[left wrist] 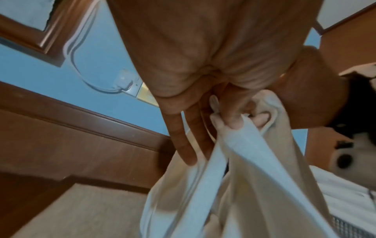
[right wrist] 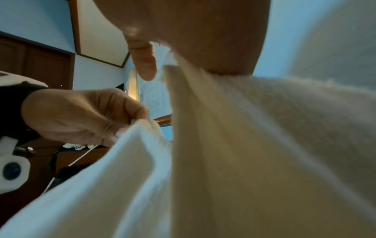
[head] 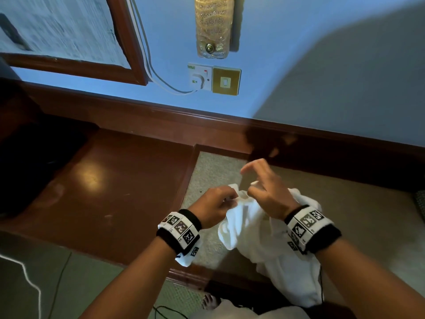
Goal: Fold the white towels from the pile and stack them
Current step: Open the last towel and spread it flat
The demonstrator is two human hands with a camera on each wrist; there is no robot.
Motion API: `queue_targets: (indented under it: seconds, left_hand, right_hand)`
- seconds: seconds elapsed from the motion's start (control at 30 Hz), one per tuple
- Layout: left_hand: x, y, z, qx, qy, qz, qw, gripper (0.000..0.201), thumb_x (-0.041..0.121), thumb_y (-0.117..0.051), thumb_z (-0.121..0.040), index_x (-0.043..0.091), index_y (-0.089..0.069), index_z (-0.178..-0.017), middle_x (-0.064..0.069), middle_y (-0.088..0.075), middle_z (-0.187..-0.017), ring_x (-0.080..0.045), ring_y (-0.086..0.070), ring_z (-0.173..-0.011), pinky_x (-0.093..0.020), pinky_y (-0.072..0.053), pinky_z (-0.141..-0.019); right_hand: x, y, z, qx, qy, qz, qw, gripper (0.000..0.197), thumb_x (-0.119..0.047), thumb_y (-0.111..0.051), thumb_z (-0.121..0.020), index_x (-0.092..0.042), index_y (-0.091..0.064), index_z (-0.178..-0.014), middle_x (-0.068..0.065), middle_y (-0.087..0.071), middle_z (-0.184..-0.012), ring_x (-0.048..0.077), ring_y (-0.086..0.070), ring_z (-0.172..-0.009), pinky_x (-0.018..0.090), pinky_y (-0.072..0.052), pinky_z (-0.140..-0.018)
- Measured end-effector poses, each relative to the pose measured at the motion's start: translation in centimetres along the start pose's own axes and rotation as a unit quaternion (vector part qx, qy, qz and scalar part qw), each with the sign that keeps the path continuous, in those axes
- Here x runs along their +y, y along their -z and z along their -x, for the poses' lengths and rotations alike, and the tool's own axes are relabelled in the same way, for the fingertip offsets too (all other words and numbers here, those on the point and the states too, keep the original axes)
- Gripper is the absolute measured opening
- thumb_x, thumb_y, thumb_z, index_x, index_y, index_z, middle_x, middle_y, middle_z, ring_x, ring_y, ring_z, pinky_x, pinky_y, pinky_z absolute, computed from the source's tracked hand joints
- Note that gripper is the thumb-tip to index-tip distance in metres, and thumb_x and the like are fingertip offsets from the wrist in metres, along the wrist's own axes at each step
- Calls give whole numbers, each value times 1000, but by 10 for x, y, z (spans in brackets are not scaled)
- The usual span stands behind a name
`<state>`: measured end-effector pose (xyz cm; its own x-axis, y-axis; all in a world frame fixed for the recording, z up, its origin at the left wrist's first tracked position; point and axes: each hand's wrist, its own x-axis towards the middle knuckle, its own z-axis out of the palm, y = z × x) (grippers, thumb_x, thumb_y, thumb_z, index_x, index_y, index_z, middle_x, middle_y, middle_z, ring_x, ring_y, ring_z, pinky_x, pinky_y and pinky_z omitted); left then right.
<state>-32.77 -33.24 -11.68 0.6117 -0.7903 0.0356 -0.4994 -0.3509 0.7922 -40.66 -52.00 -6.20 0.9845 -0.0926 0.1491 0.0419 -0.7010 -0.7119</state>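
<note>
The blue wall (head: 287, 72) fills the upper part of the head view, with a dark wooden skirting (head: 161, 116) running along its foot. Below that lies a polished brown wooden platform (head: 110, 187), and set into it a beige carpeted floor (head: 368, 215). A wood-framed panel (head: 69, 35) hangs on the wall at upper left, and a white cable (head: 158, 77) runs down beside it to a white socket (head: 199, 77); just right of the socket sits a brass switch plate (head: 226, 81), and above both a golden wall lamp (head: 213, 26).

The white towel (head: 250, 224) hangs in the air over the carpet, bunched and draping down from both hands toward the bottom of the view, where more white cloth (head: 287, 288) lies; whether that lower cloth is the same towel I cannot tell.

The left hand (head: 216, 207) holds the towel's upper edge, its grip closed in a pinch: the left wrist view shows thumb and fingertips (left wrist: 234, 122) clamped on the hem. The right hand (head: 269, 192) sits just beside the left, touching the towel's top; its grip also pinches the edge between thumb and a finger, while the other fingers (head: 250, 166) stand spread and raised. The right wrist view shows the cloth (right wrist: 254, 145) falling from under that hand.

Both wrists wear black bands (head: 181, 229) with square black-and-white markers.
</note>
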Motion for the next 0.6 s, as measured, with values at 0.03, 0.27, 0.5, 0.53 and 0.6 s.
queue_targets:
  seconds: [0.03, 0.27, 0.5, 0.53, 0.6]
  left_hand:
    - [2, 3, 1, 12, -12, 12, 1000, 6, 6, -64, -96, 12, -67, -94, 7, -62, -88, -5, -56, -80, -19, -43, -73]
    - [-6, 12, 4, 104, 35, 164, 980, 11, 10, -71, -92, 20, -72, -88, -2, -67, -75, -9, -60, -68, -28, -50, -67]
    - [-8, 10, 4, 92, 87, 364, 923, 14, 0, -62, -98, 7, -72, -105, -9, -72, -90, -20, -70, -81, -35, -60, -76]
    - [-9, 8, 4, 94, 98, 401, 906, 17, -3, -59, -99, 6, -69, -111, -12, -73, -94, -22, -71, -83, -36, -61, -76]
    - [-13, 6, 5, 110, 120, 441, 883, 24, -8, -58, -98, 5, -59, -119, -17, -75, -99, -25, -72, -84, -38, -62, -74]
  right_hand:
    - [-3, -2, -5, -45, -5, -4, 999, 31, -39, -52, -74, -35, -56, -104, -13, -54, -105, 14, -61, -82, 41, -51, -73]
    - [5, -19, -8, -100, -45, -112, 988, 16, -26, -75, -87, -31, -70, -102, -10, -71, -97, 7, -67, -87, 36, -56, -80]
    - [11, -17, -8, -64, -42, -146, 986, 9, -27, -79, -85, -30, -73, -91, -3, -72, -89, 15, -68, -87, 46, -55, -83]
    - [13, -15, -9, -57, -39, -152, 986, 8, -25, -79, -85, -29, -73, -88, -2, -71, -87, 16, -67, -86, 46, -55, -83]
    - [16, -12, -10, -45, -36, -165, 985, 9, -19, -79, -86, -26, -73, -86, 0, -71, -87, 17, -67, -87, 44, -54, -84]
